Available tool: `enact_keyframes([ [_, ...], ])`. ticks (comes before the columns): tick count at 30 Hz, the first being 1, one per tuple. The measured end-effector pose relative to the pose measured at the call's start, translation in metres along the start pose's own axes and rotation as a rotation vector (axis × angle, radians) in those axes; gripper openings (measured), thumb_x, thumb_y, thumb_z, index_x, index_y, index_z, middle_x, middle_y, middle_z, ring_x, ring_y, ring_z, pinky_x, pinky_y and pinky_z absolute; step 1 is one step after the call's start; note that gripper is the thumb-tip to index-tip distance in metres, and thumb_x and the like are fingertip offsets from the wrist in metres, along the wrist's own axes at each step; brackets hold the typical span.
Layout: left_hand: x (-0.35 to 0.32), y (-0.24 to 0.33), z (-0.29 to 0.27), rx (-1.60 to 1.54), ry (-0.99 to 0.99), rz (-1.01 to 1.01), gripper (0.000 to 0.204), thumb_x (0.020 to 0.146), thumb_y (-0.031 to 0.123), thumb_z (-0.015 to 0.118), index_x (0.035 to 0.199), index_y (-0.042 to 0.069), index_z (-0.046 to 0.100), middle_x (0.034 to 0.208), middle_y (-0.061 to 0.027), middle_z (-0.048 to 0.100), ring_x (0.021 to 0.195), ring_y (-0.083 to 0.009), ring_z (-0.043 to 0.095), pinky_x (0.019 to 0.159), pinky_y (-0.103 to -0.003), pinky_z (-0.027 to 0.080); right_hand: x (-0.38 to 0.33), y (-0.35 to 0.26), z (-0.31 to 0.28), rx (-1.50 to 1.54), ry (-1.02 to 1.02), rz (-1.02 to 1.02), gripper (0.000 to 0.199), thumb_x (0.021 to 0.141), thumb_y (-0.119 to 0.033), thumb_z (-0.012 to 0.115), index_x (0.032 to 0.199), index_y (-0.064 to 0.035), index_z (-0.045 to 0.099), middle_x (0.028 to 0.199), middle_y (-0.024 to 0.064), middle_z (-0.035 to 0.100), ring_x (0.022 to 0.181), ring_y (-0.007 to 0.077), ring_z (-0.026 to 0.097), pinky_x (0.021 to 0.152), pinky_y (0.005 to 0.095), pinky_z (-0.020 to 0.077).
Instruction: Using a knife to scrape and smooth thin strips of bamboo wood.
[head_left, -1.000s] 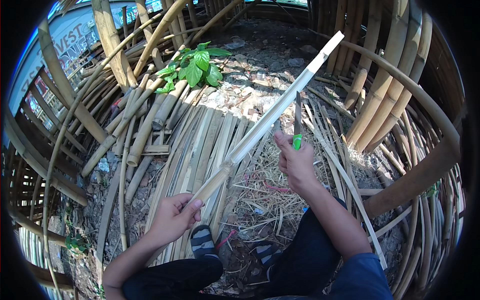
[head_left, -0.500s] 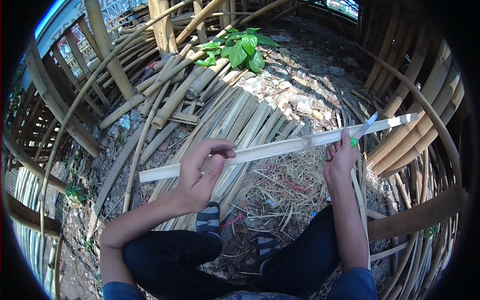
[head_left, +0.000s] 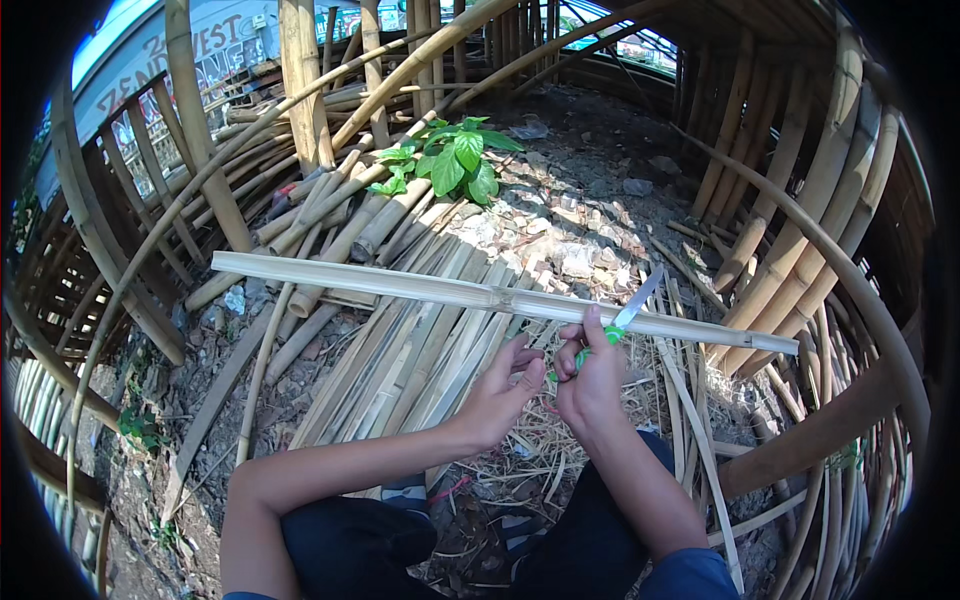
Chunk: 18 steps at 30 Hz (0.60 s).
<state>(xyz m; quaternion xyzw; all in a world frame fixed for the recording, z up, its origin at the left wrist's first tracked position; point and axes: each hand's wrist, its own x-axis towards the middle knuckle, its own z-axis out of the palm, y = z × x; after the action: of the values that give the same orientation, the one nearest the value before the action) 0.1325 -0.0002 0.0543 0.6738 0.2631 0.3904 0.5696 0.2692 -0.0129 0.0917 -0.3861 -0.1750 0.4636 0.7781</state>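
A long, pale split-bamboo strip (head_left: 400, 285) lies crosswise in front of me, its left end higher than its right, with a node near its middle. My right hand (head_left: 590, 385) is closed round the green handle of a knife (head_left: 637, 300), and its thumb presses against the strip. The blade points up and to the right, crossing the strip. Just left of that hand, my left hand (head_left: 490, 405) is below the strip with curved, parted fingers and nothing in them. Whether its fingertips touch the right hand is hard to make out.
Split bamboo strips (head_left: 400, 375) lie in a pile on the ground before me, beside pale shavings (head_left: 550, 440). Bamboo poles (head_left: 345, 240) and a leafy green plant (head_left: 460, 160) are farther off. Bamboo posts (head_left: 780, 270) rise at the right, slatted fencing at the left.
The strip has swung so its left end is raised and its right end lowered. My left hand has come away from it and moved right, close to my right hand, which shifted left and down.
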Motion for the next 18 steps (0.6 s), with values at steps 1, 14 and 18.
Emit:
enact_keyframes([
  [1, 0.015, 0.013, 0.003, -0.204, 0.000, 0.005, 0.056, 0.101, 0.044, 0.050, 0.134, 0.000, 0.041, 0.113, -0.0095, 0.057, 0.092, -0.0150, 0.057, 0.079, -0.032, 0.048, -0.008, 0.002, 0.002, 0.021, -0.082, 0.047, 0.036, 0.099, -0.034, 0.058, 0.082, -0.0031, 0.056, 0.061, 0.0031, 0.051, 0.043, 0.0103, 0.040, 0.041, 0.0267, 0.0302],
  [14, 0.135, 0.142, -0.036, -0.516, 0.296, 0.441, 0.037, 0.101, 0.042, 0.047, 0.094, 0.006, 0.049, 0.078, -0.0033, 0.051, 0.072, -0.0169, 0.055, 0.071, -0.031, 0.050, -0.029, -0.005, 0.026, -0.088, -0.313, 0.249, 0.047, 0.101, -0.047, 0.049, 0.100, -0.0004, 0.058, 0.069, 0.0072, 0.059, 0.041, 0.0088, 0.037, 0.040, 0.0241, 0.0281],
  [18, 0.156, 0.229, -0.062, -0.330, 0.064, 0.512, 0.038, 0.102, 0.042, 0.048, 0.093, 0.005, 0.050, 0.072, -0.0008, 0.045, 0.058, -0.0102, 0.044, 0.053, -0.025, 0.038, -0.017, -0.021, 0.013, -0.061, -0.564, 0.363, 0.061, 0.101, -0.058, 0.038, 0.091, -0.0019, 0.060, 0.061, 0.0068, 0.057, 0.041, 0.0089, 0.039, 0.038, 0.0221, 0.0256],
])
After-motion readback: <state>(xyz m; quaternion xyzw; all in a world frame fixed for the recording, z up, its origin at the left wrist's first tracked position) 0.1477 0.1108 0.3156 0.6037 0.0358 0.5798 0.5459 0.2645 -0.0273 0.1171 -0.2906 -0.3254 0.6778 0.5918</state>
